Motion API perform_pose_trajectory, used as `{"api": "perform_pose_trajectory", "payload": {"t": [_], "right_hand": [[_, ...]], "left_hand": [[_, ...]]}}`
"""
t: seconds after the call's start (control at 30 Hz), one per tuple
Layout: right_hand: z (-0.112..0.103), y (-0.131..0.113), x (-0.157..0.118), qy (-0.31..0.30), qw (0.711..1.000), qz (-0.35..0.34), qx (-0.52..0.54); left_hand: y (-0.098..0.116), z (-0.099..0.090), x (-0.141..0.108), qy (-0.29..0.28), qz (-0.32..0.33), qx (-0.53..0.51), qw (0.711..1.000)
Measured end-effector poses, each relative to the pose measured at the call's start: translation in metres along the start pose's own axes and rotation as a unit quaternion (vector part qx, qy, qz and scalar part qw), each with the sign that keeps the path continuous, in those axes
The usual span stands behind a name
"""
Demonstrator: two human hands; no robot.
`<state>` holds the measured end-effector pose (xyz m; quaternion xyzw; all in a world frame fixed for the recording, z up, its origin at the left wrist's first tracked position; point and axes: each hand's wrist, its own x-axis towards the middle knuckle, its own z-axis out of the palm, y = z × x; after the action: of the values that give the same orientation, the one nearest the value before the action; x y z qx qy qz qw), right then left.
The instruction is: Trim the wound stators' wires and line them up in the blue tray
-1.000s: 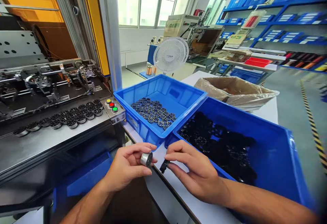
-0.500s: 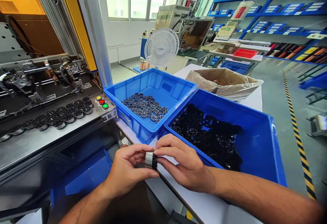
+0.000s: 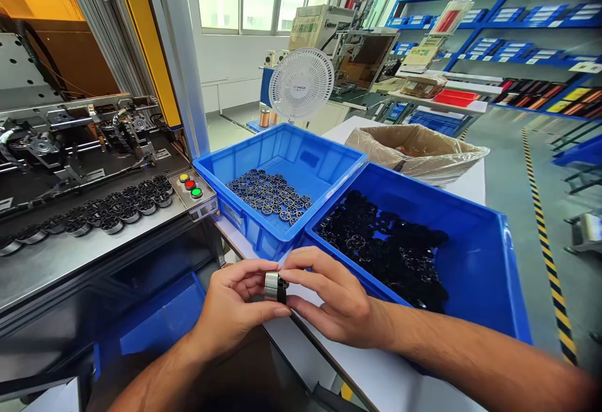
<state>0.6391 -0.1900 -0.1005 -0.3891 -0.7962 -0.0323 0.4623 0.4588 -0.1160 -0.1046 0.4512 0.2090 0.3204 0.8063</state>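
Between my two hands, above the white table's near edge, is a silver metal stator ring [image 3: 271,285] with a black plastic end piece [image 3: 282,291] against its right side. My left hand [image 3: 228,302] grips the ring from the left, thumb below and fingers above. From the right, my right hand [image 3: 336,302] pinches the black end piece, fingertips at its top and thumb beneath. Whether the piece sits fully in the ring I cannot tell. Loose black plastic pieces [image 3: 390,249] fill the blue bin just beyond my right hand.
A blue bin [image 3: 207,174] holds many ring parts; beside it stands the darker blue bin [image 3: 489,261]. On the left, finished-looking rings [image 3: 126,208] line a machine's metal ledge [image 3: 51,261], near a button box [image 3: 195,195]. Behind are a fan [image 3: 301,83] and a plastic-lined carton [image 3: 418,148].
The ring and black end piece have turned slightly and moved a little up and left. My right fingers have shifted on the end piece. Both hands keep their hold.
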Motion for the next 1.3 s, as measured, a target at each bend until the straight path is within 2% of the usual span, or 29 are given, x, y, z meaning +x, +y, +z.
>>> {"api": "perform_pose_trajectory", "payload": {"t": [0.4, 0.77, 1.0, 1.3], "right_hand": [[-0.0020, 0.0033, 0.0012, 0.004, 1.000, -0.016, -0.016], [-0.0036, 0.0063, 0.0038, 0.013, 0.996, -0.059, -0.063], [-0.0058, 0.0047, 0.0051, -0.001, 0.992, -0.098, -0.079], [-0.0043, 0.0028, 0.0048, 0.013, 0.995, -0.078, -0.069]], "left_hand": [[-0.0024, -0.0016, 0.0025, -0.032, 0.011, -0.014, 0.999], [-0.0035, -0.0035, 0.0020, -0.036, 0.000, -0.009, 0.999], [-0.0047, -0.0037, 0.0016, -0.037, -0.009, -0.016, 0.999], [-0.0046, -0.0041, -0.0002, -0.036, -0.011, -0.007, 0.999]]}}
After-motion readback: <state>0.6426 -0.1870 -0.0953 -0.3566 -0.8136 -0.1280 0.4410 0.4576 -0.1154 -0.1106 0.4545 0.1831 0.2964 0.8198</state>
